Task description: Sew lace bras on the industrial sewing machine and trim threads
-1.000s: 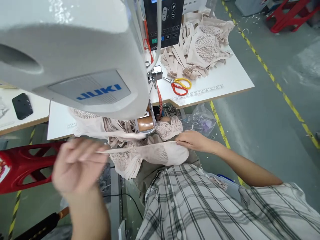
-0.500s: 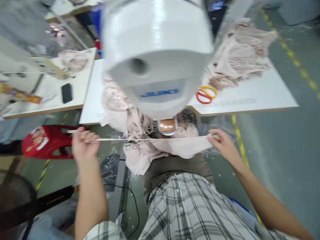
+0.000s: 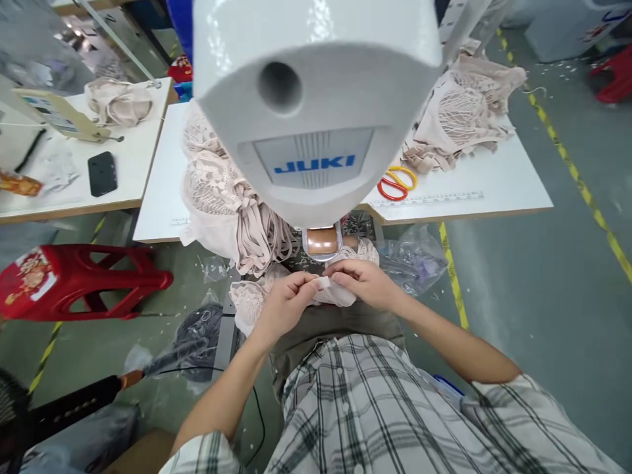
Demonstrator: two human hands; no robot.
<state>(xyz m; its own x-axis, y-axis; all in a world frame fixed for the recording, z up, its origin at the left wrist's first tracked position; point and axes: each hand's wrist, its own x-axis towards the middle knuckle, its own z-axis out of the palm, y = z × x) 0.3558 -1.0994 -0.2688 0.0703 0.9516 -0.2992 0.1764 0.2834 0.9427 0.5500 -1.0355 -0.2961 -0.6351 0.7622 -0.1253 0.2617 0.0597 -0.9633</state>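
My left hand (image 3: 288, 301) and my right hand (image 3: 363, 282) are close together in front of the sewing machine (image 3: 316, 151), just below its rounded metal and brown part (image 3: 322, 242). Pinched between thumbs and fingers is a short pale end of elastic strap (image 3: 323, 283); much of it is hidden by the fingers. Below my hands, pale pink garment fabric (image 3: 340, 296) hangs over my lap. Left of them lies more of the pink lace fabric (image 3: 247, 304). A heap of pink lace garments with narrow straps (image 3: 212, 191) droops off the table's left side.
Scissors with red and yellow handles (image 3: 397, 183) lie on the right of the white table (image 3: 503, 197), before another garment pile (image 3: 464, 108). A phone (image 3: 102, 174) rests on the left table. A red stool (image 3: 79, 280) and fan (image 3: 64, 408) stand at left.
My hands were far apart with a narrow band stretched between them. Both have come inward and now meet at the strap end. The view has sharpened and shifted slightly.
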